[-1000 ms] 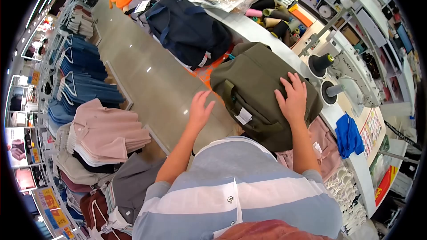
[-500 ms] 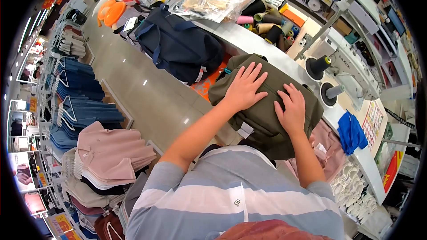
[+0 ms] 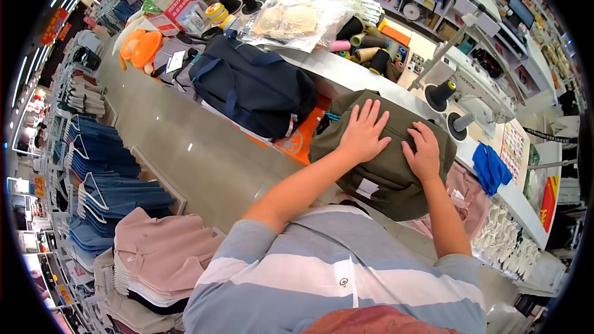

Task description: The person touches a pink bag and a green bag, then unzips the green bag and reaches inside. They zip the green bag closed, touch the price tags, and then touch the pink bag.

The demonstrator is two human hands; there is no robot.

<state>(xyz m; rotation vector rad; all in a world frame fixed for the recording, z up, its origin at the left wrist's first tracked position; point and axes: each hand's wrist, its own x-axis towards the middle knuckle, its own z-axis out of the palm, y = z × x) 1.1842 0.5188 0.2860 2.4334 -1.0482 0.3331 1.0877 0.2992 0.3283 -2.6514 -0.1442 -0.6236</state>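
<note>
An olive-green fabric bag (image 3: 385,166) with a seam or zip line along its top sits in front of me, against the edge of the white counter. My left hand (image 3: 365,135) lies flat on the upper part of this bag, fingers spread. On the right part of the bag rests my right hand (image 3: 424,153), its fingers apart and slightly bent. Neither hand grips anything. A white label (image 3: 367,188) shows on the side of the bag that faces me, and a teal cord (image 3: 333,116) sticks out at its left end.
To the left stands a navy duffel bag (image 3: 257,80) by an orange bag (image 3: 300,135). The counter (image 3: 346,74) holds thread spools (image 3: 378,62), plastic-wrapped goods (image 3: 291,15), a sewing machine (image 3: 479,80) and a blue cloth (image 3: 490,166). Clothes racks (image 3: 124,188) line the left.
The whole view has shifted, so the olive bag and both hands appear farther right. Both hands keep nearly the same flat pose on the bag.
</note>
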